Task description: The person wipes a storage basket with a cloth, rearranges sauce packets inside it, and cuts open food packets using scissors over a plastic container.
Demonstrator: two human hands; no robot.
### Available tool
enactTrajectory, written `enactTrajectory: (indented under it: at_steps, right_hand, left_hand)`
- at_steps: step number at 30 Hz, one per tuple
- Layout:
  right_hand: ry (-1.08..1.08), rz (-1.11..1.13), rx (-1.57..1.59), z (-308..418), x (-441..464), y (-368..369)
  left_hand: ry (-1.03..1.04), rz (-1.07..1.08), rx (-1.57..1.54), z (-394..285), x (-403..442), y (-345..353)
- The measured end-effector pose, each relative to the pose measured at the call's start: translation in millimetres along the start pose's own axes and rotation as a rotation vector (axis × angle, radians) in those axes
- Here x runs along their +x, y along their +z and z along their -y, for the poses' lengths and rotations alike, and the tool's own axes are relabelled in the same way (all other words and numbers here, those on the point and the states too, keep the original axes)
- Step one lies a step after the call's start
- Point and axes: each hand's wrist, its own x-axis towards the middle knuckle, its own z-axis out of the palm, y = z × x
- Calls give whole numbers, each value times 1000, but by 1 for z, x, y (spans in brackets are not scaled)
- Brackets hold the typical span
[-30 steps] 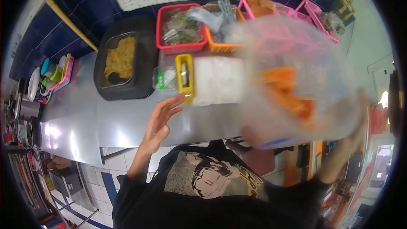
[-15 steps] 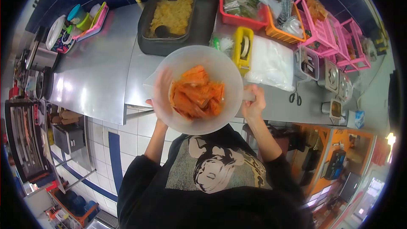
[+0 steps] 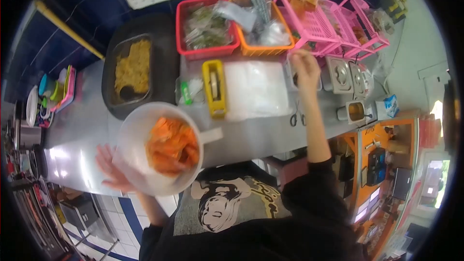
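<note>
A translucent white bowl (image 3: 133, 130) with a handle holds orange-red pieces of food (image 3: 171, 147); it is at the table's front edge, left of centre. My left hand (image 3: 115, 169) lies against the bowl's left side with its fingers spread, partly seen through the wall. My right hand (image 3: 305, 65) is over a small clear container (image 3: 316, 84) beside the pink baskets. Its fingers are bunched, and whatever they may hold is hidden. Just left of that hand lies a stack of white plastic bags (image 3: 256, 89), with black scissors (image 3: 294, 118) in front.
A black tray (image 3: 164, 43) carries a dish of yellow food (image 3: 133, 67). Behind stand a red basket (image 3: 208, 54), an orange basket (image 3: 266, 48) and pink baskets (image 3: 316, 34). A yellow tape dispenser (image 3: 214, 89) and metal containers (image 3: 340, 75) are on the steel table (image 3: 241, 140).
The bowl has moved left and down to the table's front edge. My right hand has let go of its handle and moved to the small container at the right. The view has shifted.
</note>
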Motion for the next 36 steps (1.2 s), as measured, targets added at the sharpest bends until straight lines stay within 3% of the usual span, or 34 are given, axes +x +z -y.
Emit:
enactTrajectory:
  at_steps: [1,2,3,5,8,9,11,12,13,14,18,20,22,24,26,27,30,32,34,36]
  right_hand:
    - [-5,-17,-122,-15,31,-27]
    - [-11,-35,-242,-33,67,-51]
    - [-15,-39,-240,-47,100,-67]
    - [-282,32,-623,-78,166,-88]
    - [-320,105,-827,-152,258,-100]
    - [-327,103,-819,-169,285,-97]
    - [-538,168,-1023,-197,323,-89]
    - [-533,167,-1016,-206,333,-85]
    - [-357,285,-1033,-212,341,-82]
    - [-178,402,-1044,-218,346,-79]
    - [-56,593,-997,-216,343,-84]
    - [63,607,-1043,-202,338,-90]
    - [39,553,-1153,-192,339,-94]
    - [13,511,-1262,-196,341,-96]
    - [34,652,-861,-212,349,-102]
    - [36,651,-858,-214,348,-103]
    - [18,770,-1039,-207,337,-103]
    - [97,766,-1163,-184,326,-90]
    - [83,778,-1148,-187,323,-90]
    - [69,783,-1135,-192,327,-98]
  left_hand:
    - [26,-136,105,-18,9,31]
    - [102,-19,308,-28,21,13]
    - [206,-79,355,-37,25,43]
    - [340,-83,493,-50,34,65]
    - [424,-74,606,-50,36,101]
    - [423,-38,772,-46,33,108]
    - [372,12,831,-38,30,101]
    - [308,63,889,-36,29,96]
    - [360,70,1083,-34,28,96]
    - [361,75,1087,-34,31,95]
    - [298,129,1172,-41,51,95]
    - [278,144,1287,-39,66,99]
    - [308,219,1242,-38,93,103]
    - [200,351,1228,-32,122,122]
    - [153,606,1229,-11,146,173]
    - [134,772,1204,3,153,206]
    - [89,1299,1209,59,161,303]
    - [102,1530,964,123,146,366]
    - [-15,1561,953,188,121,405]
    - [232,1605,818,274,94,432]
